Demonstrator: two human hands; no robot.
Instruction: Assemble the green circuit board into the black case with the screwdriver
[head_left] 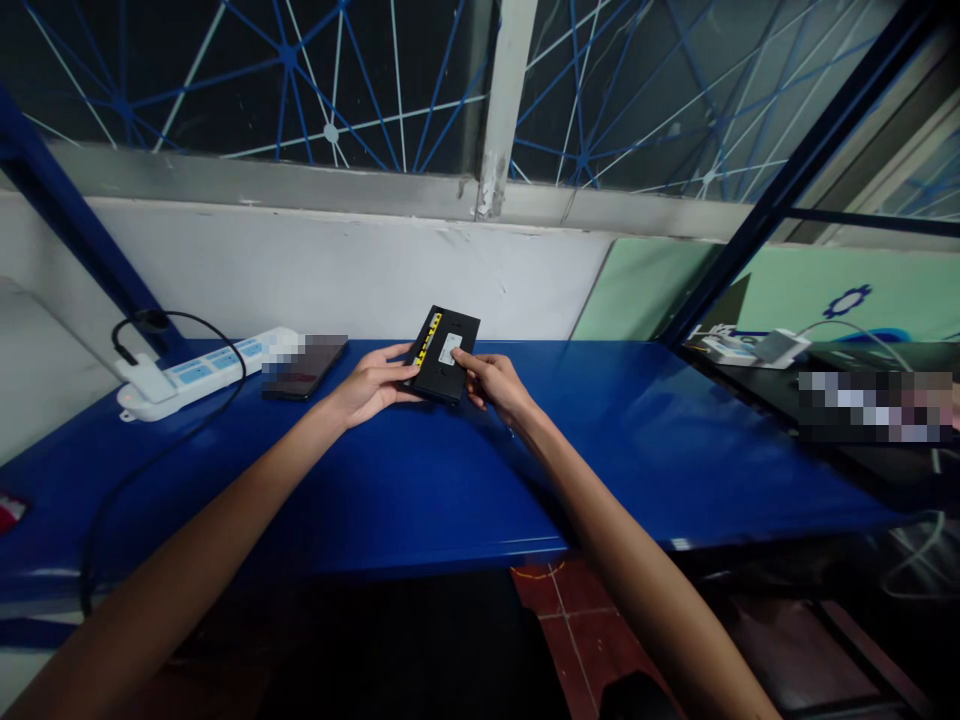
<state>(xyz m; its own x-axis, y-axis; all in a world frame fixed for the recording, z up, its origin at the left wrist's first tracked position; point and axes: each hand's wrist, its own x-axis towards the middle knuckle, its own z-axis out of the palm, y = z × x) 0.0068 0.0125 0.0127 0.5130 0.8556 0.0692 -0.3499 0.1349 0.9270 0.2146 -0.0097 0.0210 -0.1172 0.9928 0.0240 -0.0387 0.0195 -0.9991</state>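
Observation:
Above the blue table (337, 500) I hold a flat black router (452, 372) with a row of yellow ports along its left side and a white label on the face towards me. My left hand (371, 385) is closed round its left edge, near the ports. On the right edge, my right hand (495, 385) grips it with the thumb at the label. The fingers behind the router are partly hidden.
A white power strip (217, 368) with a plugged-in black cable (196, 435) stands at the left. Beside it lies a dark phone-like slab (311, 370), partly blurred. At the right, a white adapter (776, 347) sits beyond a blue frame post (739, 250).

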